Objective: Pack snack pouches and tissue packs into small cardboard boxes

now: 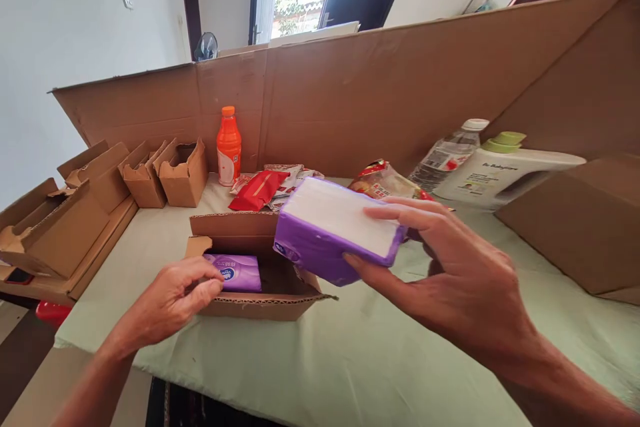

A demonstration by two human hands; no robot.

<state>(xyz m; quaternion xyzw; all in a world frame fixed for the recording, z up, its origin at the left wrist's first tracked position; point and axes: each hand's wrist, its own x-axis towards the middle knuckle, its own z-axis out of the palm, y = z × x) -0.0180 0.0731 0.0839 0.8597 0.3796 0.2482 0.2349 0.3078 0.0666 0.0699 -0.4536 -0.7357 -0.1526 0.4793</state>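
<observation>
A large purple-wrapped pack (333, 233) is being held over the right end of an open cardboard box (270, 307), tilted, with its white face turned up. It is being gripped across its body by the right hand (457, 280), thumb on the near purple side and forefinger on the white face, presumably to steady a soft, bulky block. A smaller purple pack (244, 273) is being kept within the box's left end. The left hand (173, 297) is being held apart, fingers curled beside that pack; whether anything is being pinched cannot be told.
</observation>
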